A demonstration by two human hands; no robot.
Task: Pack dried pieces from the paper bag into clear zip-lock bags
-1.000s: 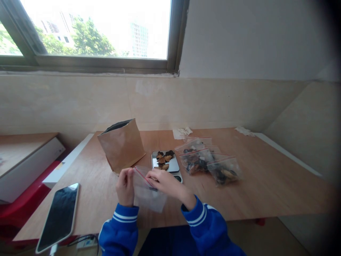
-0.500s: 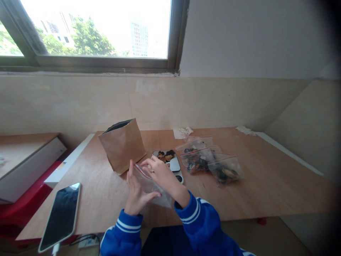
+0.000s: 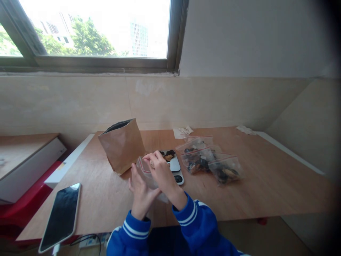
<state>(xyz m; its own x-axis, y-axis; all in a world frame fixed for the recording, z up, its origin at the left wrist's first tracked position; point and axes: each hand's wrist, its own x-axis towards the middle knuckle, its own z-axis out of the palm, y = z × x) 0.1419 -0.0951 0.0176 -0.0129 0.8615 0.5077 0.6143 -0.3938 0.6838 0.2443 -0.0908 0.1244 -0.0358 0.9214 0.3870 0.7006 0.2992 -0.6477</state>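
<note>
My left hand (image 3: 140, 193) cradles a clear zip bag (image 3: 144, 170) with a red seal strip from below, fingers curled under it. My right hand (image 3: 159, 170) pinches a small brown piece at the bag's mouth. Just behind the hands lies a small digital scale (image 3: 174, 167) with several dark and brown dried pieces (image 3: 168, 155) on its pan. An open brown paper bag (image 3: 122, 145) stands upright to the left of the scale.
Three filled zip bags (image 3: 210, 163) lie right of the scale on the wooden table (image 3: 266, 185). A phone (image 3: 60, 216) rests at the table's front left corner. Crumpled tissues (image 3: 182, 132) lie near the back wall. A lower shelf (image 3: 23, 153) stands left.
Both hands lifted the bag up and toward the scale. My left hand shifted from pinching the bag's top edge to supporting it underneath, while my right hand took a brown piece to the mouth.
</note>
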